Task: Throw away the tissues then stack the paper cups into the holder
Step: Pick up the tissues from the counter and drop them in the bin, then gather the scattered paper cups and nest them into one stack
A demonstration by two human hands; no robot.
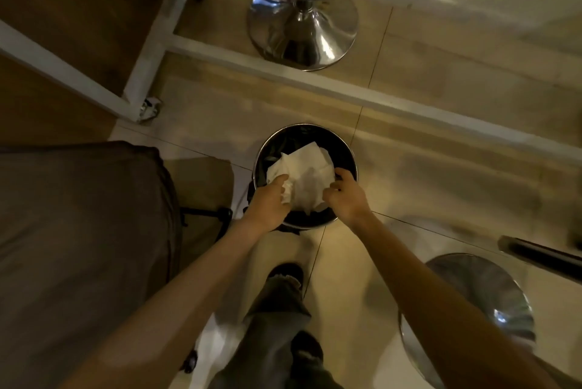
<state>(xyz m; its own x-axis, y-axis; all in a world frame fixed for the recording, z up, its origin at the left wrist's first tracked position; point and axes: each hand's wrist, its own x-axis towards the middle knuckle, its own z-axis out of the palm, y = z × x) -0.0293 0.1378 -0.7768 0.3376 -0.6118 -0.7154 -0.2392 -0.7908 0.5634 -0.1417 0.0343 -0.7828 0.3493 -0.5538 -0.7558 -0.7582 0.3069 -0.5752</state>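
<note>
A round metal bin (346,149) with a black liner stands on the tiled floor below me. White crumpled tissues (307,176) fill its mouth. My left hand (267,203) is at the bin's near left rim, fingers closed on the tissues' left side. My right hand (345,196) is at the near right rim, fingers curled at the tissues' right edge; whether it grips them is unclear. No paper cups or holder are in view.
A chrome stool base (302,29) stands beyond the bin, another (472,310) at the near right. A white table frame on casters (148,73) is at far left. A brown cushioned seat (78,247) is at left. My legs and shoes (283,310) are below.
</note>
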